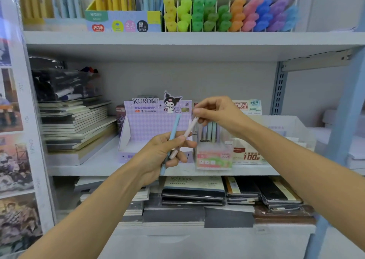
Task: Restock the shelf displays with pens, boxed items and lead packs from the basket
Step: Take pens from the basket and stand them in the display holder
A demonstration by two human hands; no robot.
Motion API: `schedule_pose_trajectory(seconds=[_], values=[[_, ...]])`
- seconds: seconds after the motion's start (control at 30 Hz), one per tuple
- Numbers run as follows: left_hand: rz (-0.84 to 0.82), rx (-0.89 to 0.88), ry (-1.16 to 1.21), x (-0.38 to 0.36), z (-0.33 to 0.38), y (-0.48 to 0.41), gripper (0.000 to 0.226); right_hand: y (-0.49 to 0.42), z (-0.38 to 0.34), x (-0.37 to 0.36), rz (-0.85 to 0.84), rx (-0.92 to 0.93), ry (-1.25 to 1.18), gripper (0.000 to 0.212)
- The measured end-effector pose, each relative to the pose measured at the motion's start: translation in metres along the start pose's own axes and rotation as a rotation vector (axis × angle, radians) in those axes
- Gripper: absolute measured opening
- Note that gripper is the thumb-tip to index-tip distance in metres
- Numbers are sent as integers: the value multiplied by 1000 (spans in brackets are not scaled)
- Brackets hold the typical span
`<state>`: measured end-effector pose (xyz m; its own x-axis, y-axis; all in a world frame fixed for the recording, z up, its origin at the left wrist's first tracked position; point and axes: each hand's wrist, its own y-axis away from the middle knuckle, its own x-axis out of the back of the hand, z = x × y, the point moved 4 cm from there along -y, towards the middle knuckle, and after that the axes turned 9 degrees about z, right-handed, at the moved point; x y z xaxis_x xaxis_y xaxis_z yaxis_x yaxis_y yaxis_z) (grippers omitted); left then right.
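Over the shelf's (98, 170) front edge, a pink pen (190, 127) was pinched at its top by the right hand (219, 112) and gripped, with a blue pen (175, 127), by the left hand (162, 154). Both were judged light, stiff and slick, and best held mid-barrel.

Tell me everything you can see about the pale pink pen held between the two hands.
The pale pink pen is a slim, smooth stick, plastic by its look, whitish toward the top. It slants in front of the purple Kuromi display box, upper end to the right. The right hand pinches that upper end; the left hand holds the lower part together with a light blue pen. Its tip is blurred.
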<state>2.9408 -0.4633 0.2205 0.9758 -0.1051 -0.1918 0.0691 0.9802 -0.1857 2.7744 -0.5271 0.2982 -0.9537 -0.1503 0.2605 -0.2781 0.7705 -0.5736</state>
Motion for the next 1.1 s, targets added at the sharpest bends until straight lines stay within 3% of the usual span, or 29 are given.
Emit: schedule_pose_trajectory(seconds=[0.13, 0.2, 0.3, 0.47, 0.57, 0.73, 0.93, 1.1], values=[[189, -11, 86, 7, 7, 4, 26, 17, -1, 26, 121, -30, -121, 11], [288, -71, 137, 9, 14, 8, 10, 31, 1, 28, -2, -80, -46, 23], [377, -155, 183, 4, 22, 13, 4, 56, 5, 16, -246, -149, 9, 22], [346, -188, 169, -13, 25, 24, 23, 78, 4, -9, -381, -160, -102, 13], [303, -209, 110, -17, 25, 27, 30, 79, 1, -13, -423, -151, -51, 17], [260, -209, -28, -20, 24, 22, 31, 54, -17, -4, -46, 47, 5, 24], [243, -215, -142, -25, 19, 12, 22, 33, -26, -10, -69, 143, 85, 15], [308, -77, 11, -16, 19, -3, 25, 9, -26, 32, 300, 143, -61, 10]])
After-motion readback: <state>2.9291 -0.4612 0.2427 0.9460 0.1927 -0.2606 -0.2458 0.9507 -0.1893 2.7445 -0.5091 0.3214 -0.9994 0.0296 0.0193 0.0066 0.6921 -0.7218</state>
